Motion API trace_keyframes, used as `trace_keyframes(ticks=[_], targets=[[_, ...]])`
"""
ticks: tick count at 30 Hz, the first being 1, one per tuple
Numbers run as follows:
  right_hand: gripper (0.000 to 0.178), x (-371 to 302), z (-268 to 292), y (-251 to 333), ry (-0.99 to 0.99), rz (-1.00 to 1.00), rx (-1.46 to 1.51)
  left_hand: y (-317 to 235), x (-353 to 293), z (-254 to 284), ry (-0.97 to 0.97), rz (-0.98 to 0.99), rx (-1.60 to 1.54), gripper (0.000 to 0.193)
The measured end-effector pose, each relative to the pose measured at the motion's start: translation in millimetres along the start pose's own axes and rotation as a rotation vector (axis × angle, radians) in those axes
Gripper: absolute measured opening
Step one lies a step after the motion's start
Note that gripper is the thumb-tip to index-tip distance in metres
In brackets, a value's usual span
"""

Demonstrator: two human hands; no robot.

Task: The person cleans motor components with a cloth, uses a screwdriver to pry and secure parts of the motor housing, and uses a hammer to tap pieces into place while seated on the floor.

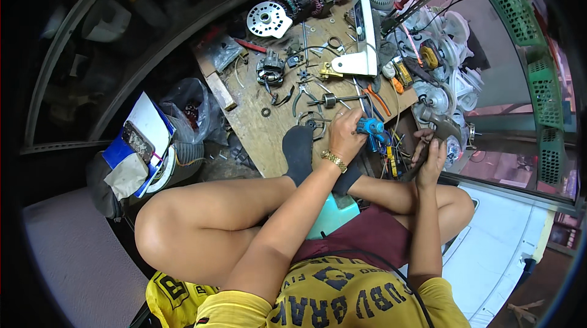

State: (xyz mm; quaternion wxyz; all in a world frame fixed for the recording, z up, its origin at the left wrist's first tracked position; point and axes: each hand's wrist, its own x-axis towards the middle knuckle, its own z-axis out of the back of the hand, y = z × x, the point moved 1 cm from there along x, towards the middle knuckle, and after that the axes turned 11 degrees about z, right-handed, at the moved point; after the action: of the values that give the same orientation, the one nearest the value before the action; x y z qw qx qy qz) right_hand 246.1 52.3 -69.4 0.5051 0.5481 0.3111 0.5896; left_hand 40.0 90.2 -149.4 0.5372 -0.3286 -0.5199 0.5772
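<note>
My left hand (344, 135), with a gold watch on its wrist, is closed around what looks like a screwdriver with a blue handle (371, 126). A thin shaft shows on the hand's left side, over a round metal part (315, 123). That part lies on the wooden board (257, 138), by my dark-socked foot (297, 150). My right hand (430, 160) grips a hammer, its metal head (445, 126) raised above the board's right side. Pliers (299, 98) and a dark cylindrical part on a shaft (330, 100) lie just beyond my left hand.
A white bracket-like stand (361, 62), a motor-like part (269, 70) and a white perforated disc (269, 19) occupy the far board. Orange-handled pliers (378, 100) lie right of centre. White plastic parts (455, 34) pile up at right. A bucket (183, 155) stands left, beside a plastic bag (194, 111).
</note>
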Motion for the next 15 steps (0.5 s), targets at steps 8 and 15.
trace_keyframes(ticks=[8,15], targets=[[0.029,2.4,-17.0,-7.8,0.042,-0.020,0.025,20.6,-6.2,-2.5,-0.064,0.020,-0.045,0.037],[0.030,11.0,-29.6,-6.7,0.036,-0.009,0.032,33.5,-10.8,-6.2,-0.070,-0.033,-0.018,0.045]])
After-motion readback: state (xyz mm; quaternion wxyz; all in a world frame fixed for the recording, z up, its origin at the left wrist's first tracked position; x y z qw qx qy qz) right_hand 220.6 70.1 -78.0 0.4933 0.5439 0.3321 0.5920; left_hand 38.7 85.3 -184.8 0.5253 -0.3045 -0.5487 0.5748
